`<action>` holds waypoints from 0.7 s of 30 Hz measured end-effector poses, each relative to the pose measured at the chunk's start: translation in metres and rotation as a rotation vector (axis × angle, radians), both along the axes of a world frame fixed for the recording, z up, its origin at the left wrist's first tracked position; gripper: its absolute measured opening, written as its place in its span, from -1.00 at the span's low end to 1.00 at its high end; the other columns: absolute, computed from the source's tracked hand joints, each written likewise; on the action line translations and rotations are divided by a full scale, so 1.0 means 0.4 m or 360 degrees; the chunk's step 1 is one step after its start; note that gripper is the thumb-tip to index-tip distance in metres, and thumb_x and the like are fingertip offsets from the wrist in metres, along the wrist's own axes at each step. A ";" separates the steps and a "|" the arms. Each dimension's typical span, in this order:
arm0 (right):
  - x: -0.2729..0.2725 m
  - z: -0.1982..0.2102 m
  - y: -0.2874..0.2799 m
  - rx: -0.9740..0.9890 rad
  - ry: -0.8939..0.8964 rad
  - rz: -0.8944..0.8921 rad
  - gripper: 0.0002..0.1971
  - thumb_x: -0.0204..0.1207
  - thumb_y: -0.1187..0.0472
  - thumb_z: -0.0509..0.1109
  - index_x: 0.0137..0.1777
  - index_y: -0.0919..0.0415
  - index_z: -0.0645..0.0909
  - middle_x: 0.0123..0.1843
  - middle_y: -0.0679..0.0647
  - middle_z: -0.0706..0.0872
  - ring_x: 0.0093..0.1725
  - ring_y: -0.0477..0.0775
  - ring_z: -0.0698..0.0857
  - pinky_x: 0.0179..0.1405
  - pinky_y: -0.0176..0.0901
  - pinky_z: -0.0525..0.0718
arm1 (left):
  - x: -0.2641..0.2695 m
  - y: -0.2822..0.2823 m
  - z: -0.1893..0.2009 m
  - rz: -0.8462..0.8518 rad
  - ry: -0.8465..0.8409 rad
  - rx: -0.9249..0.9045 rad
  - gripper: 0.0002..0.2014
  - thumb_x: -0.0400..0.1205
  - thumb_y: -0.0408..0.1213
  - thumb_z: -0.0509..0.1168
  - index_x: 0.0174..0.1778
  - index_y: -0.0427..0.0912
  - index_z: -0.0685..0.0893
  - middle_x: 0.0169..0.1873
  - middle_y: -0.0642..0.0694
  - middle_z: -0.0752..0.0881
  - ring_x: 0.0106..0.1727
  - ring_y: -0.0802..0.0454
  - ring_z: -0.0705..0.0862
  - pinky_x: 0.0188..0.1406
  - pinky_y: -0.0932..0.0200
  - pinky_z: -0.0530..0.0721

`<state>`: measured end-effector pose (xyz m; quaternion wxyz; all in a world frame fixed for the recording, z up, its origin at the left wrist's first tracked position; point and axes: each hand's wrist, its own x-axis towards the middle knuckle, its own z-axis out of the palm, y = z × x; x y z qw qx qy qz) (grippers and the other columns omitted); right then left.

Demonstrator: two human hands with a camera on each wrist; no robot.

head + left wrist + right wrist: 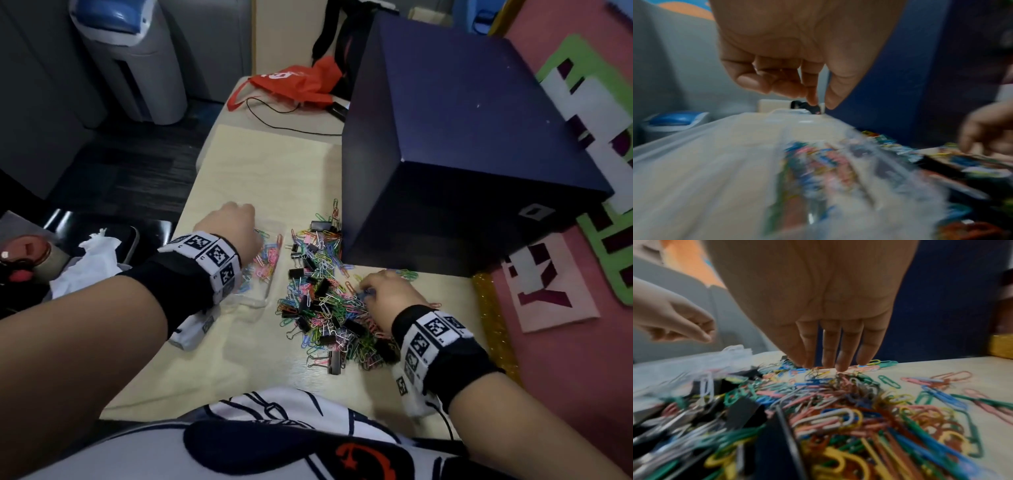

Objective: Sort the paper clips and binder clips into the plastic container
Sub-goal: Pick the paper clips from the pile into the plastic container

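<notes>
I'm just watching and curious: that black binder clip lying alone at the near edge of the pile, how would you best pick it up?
Pinch the binder clip by its black body, coming straight down from above. It lies on its side on the table, wire handles pointing left, so its flat faces offer a firmer hold than the thin loops. The right hand is closer.

A big dark blue box (455, 144) sits on the pale table (260, 164), an orange bag (294, 84) lies beyond it, a grey-and-blue bin (137, 61) stands on the floor, crumpled tissue (90, 260) left.
</notes>
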<state>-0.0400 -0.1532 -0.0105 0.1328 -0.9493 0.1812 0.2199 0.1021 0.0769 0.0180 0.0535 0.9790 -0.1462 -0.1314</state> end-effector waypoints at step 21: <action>-0.081 -0.003 -0.061 0.0093 0.0129 -0.0410 -0.24 0.40 -0.30 0.40 0.54 -0.01 0.31 0.42 0.12 0.30 0.40 0.23 0.44 0.38 0.03 0.49 | -0.180 -0.334 -0.072 -0.1313 0.0314 0.0506 -0.47 0.61 -0.36 0.27 0.53 -0.12 0.34 0.29 -0.22 0.54 0.30 -0.27 0.55 0.16 -0.20 0.66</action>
